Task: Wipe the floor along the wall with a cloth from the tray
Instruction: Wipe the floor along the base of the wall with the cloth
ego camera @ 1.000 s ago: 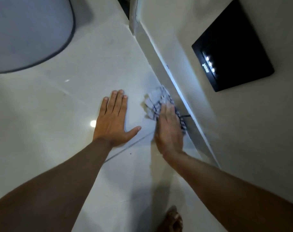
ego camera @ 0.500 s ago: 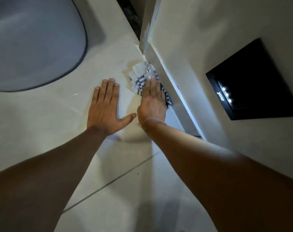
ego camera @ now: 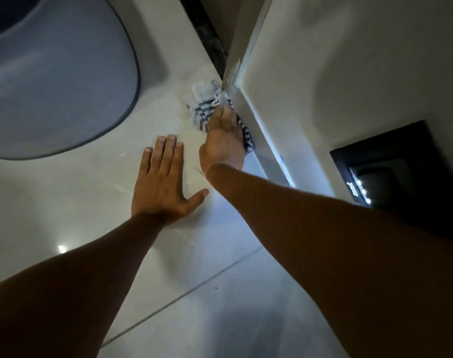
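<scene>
The right hand [ego camera: 224, 140] lies flat on the cloth [ego camera: 203, 104] and presses it down on the floor [ego camera: 91, 202]. The fingers are straight and close together, not curled around the cloth. The cloth is white with dark stripes. It sits right at the foot of the wall [ego camera: 310, 73], at the corner where the wall ends and a dark gap [ego camera: 207, 29] starts. The far edge of the cloth looks like it touches the corner post, but that part is a bit blurry, so I am not sure.

The left hand [ego camera: 163, 182] is spread wide and flat on the bare floor, just beside the right wrist. It holds nothing. It seems to prop the body up.

To do this step well, keep the palm flat so the whole cloth rubs the floor, not just one lump of it. Push the cloth's side tight along the bottom of the wall, since dirt hides in that line. At the corner, tuck a bit of cloth in with the fingertips. Keep the left hand planted, and put the weight there, so the right arm can slide freely. Watch the loose far end of the cloth so it does not slip into the dark gap.

A big grey round thing [ego camera: 52, 86] stands well off to the left, and a black box [ego camera: 401, 171] with small lights sits in the wall.
</scene>
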